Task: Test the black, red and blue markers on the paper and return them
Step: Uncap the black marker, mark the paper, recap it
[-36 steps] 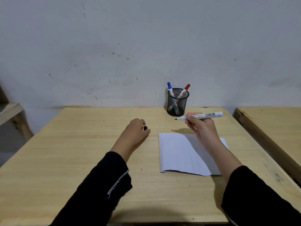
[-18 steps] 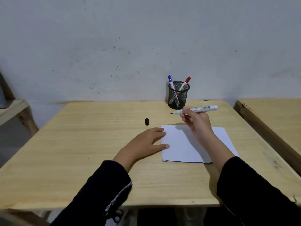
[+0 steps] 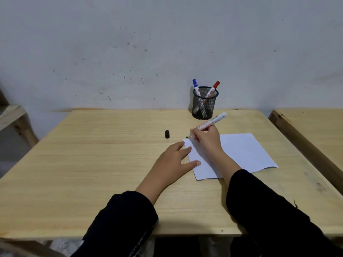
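My right hand (image 3: 207,140) grips the uncapped black marker (image 3: 213,121), its white barrel tilted up to the right and its black tip at the far left corner of the white paper (image 3: 241,151). My left hand (image 3: 173,160) lies flat with fingers spread, its fingertips pressing the paper's left edge. The marker's black cap (image 3: 167,134) stands on the table left of the paper. The blue marker (image 3: 196,87) and the red marker (image 3: 213,88) stand capped in the black mesh cup (image 3: 204,106) by the wall.
The wooden table (image 3: 92,164) stands against a grey wall. A second wooden table (image 3: 315,127) sits close on the right, and part of a wooden frame (image 3: 13,115) shows at the left edge.
My left hand set the cap down on the table and moved right onto the paper's edge. My right hand lowered the marker, bringing its tip to the paper's corner.
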`<state>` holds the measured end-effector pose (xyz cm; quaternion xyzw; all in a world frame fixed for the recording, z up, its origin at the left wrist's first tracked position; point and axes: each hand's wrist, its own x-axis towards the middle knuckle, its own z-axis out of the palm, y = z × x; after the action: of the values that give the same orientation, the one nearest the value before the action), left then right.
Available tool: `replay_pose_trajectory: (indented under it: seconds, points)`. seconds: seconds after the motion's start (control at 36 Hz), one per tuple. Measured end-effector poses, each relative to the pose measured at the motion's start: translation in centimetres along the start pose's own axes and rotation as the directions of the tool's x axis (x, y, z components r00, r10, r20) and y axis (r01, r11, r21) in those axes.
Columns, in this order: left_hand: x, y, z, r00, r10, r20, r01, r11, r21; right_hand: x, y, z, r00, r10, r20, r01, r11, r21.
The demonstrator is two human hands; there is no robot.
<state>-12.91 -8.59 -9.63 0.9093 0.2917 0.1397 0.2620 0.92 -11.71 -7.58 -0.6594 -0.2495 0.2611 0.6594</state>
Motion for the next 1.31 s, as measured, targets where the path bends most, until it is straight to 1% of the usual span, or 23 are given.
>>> replay_pose_trajectory:
  seconds: [0.17,0.5,0.78,0.97,1.03,1.11,1.19,1.31]
  points:
    - [0.0,0.2,-0.1,1.0,-0.005,0.016,0.005,1.0,0.002,0.2,0.2,0.7,0.999,-0.037,0.003,0.037,0.997,-0.063]
    - [-0.1,0.5,-0.4,1.0,-0.008,0.013,0.008,1.0,0.011,0.1,0.3,0.7,0.993,-0.095,0.069,0.099,0.993,-0.058]
    - [0.1,0.1,0.0,0.999,-0.027,0.02,0.027,0.999,0.034,-0.1,0.1,0.9,0.992,-0.091,0.087,0.1,0.989,-0.109]
    - [0.3,-0.1,0.1,1.0,-0.016,0.015,0.015,0.999,0.031,0.0,0.1,0.8,0.993,-0.078,0.091,0.086,0.992,-0.093]
    - [0.3,-0.2,0.2,1.0,-0.017,0.011,0.017,1.0,0.017,0.1,0.2,0.7,0.997,-0.043,0.064,0.047,0.998,-0.049]
    - [0.3,-0.3,0.3,1.0,-0.009,-0.003,0.009,1.0,-0.005,0.5,0.2,0.2,0.999,0.033,0.003,-0.033,0.992,0.122]
    - [0.1,-0.3,0.3,1.0,-0.012,0.007,0.012,1.0,-0.003,0.6,0.1,-0.3,0.997,0.078,0.024,-0.081,0.96,0.267]
    - [0.0,-0.3,0.1,1.0,-0.013,0.013,0.014,1.0,-0.02,0.4,-0.2,-0.7,0.997,0.064,0.051,-0.078,0.929,0.361]
